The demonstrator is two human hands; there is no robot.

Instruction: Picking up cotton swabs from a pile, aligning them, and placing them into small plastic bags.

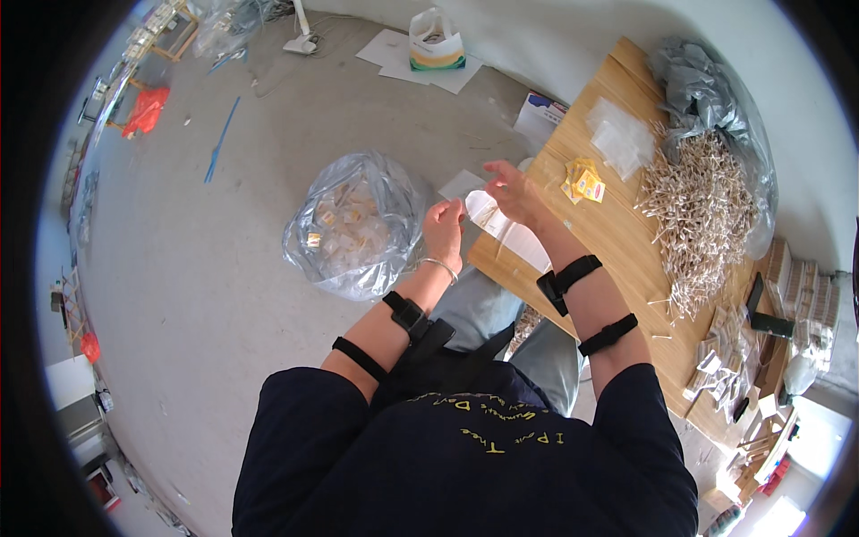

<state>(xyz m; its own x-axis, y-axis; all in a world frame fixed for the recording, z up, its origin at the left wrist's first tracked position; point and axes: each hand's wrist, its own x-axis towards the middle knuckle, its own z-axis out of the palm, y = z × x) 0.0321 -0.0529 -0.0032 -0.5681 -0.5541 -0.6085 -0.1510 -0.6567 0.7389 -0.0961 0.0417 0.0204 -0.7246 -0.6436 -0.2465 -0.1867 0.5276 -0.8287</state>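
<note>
My left hand (445, 234) is raised just off the near left corner of the wooden table, its fingers pinched together. Whatever sits in that pinch is too small to make out. To its right, over the table edge, my right hand (513, 194) has its fingers apart and a bent index finger stretched toward the left. A white paper-like strip (523, 243) lies beneath the right hand and wrist, its far end near the left fingertips. Beyond the right hand is a small pile of yellow-and-white cards or packets (583, 182), with flat clear plastic bags (622, 136) behind it.
A large heap of thin white-tipped sticks (702, 210) covers the right of the wooden table (595, 259), beside a grey plastic bag (702, 80). On the floor at left, an opened clear sack (300, 219) holds small filled packets. A white carrier bag (437, 45) stands by the wall.
</note>
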